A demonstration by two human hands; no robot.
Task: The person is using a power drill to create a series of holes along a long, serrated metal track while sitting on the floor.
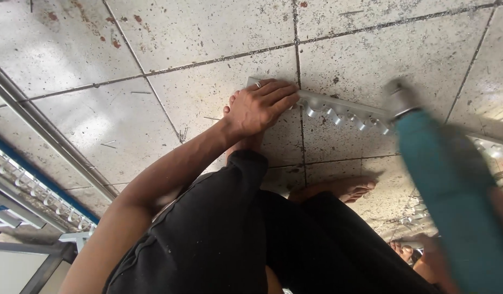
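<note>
1. Head view, the work itself: the left hand [260, 105] is spread flat, palm down, pressing one end of a long grey metal rail with a row of short silvery cylinder fittings [338, 111] against the speckled grey tiled floor [208, 32]. The fingers lie open across it, more a clamp than a wrap-around grip.

2. Same view, the other side: a teal-bodied power drill with a dark metal chuck [447, 179] is tipped onto the rail just past the fittings. The right hand is hidden behind the blurred drill body, so I can't tell how it's closed, only that the tool sits where it would be.

3. My take on doing this bit well: keep the flat hand's weight straight down so the rail can't spin or skid, keep those fingers well back from the bit, and hold the drill square to the metal (a bare foot [344, 189] sits close under the rail, so watch that too).

4. Counts: one drill, one rail under the hands, roughly seven or eight fittings showing along it (blur makes that fuzzy), two bare feet of the wearer, and one similar rail with fittings [39, 196] lying at the lower left.

5. Someone else's foot [402, 251] peeks in at the lower right.
</note>
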